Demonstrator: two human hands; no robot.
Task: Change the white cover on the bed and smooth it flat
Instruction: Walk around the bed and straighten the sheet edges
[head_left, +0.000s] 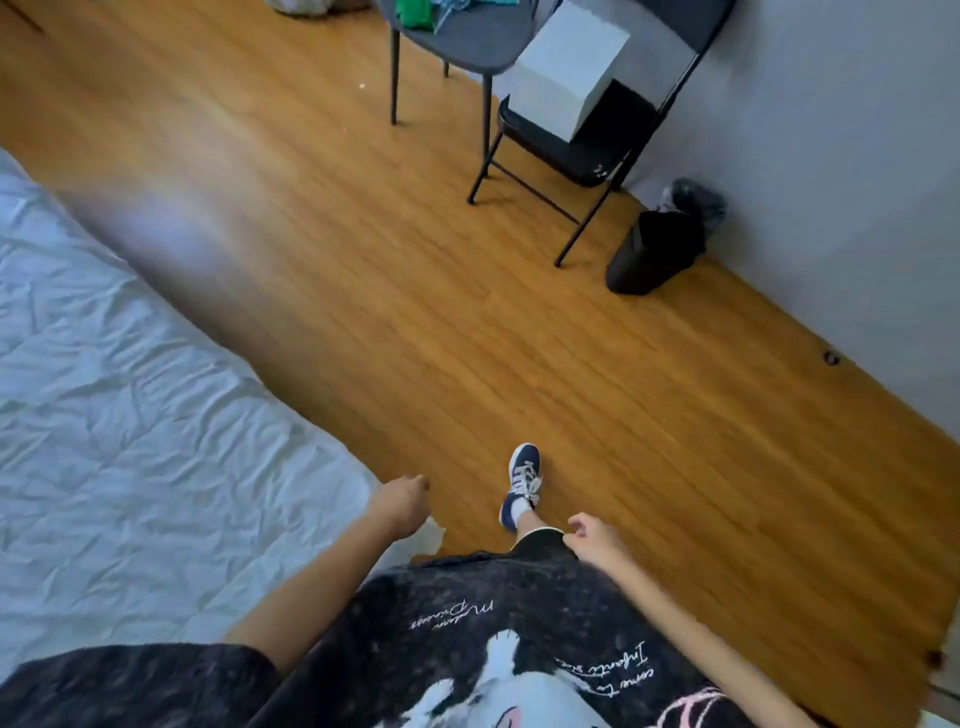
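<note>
Wooden floor (467, 312) fills most of the view, orange-brown planks running from near right to far left. Grey wall (831, 156) along the right.

Bed (62, 519) on the left, near to mid distance. White cover (130, 415) lies over it, heavily creased, wrinkles running in all directions; its edge follows the bed's side diagonally toward the near centre. A small flap of cover hangs at the near corner, just below the left hand.

Person stands at the bed's near corner, dark printed shirt (493, 649) at the bottom of the frame. One foot forward in a navy sneaker (522, 483) with white laces, planted on the floor.

Far right: black folding chair (571, 150) against the wall, a white box (569, 67) resting on its seat. Grey round table (467, 36) just beyond. Black bin (649, 254) tipped against the wall, near the chair.

Left hand (402, 501): arm extended forward over the cover's corner, fingers curled into a loose fist; cannot tell whether it grips cloth.

Right hand (592, 535): arm down by the hip, fingers loosely curled, holding nothing.
</note>
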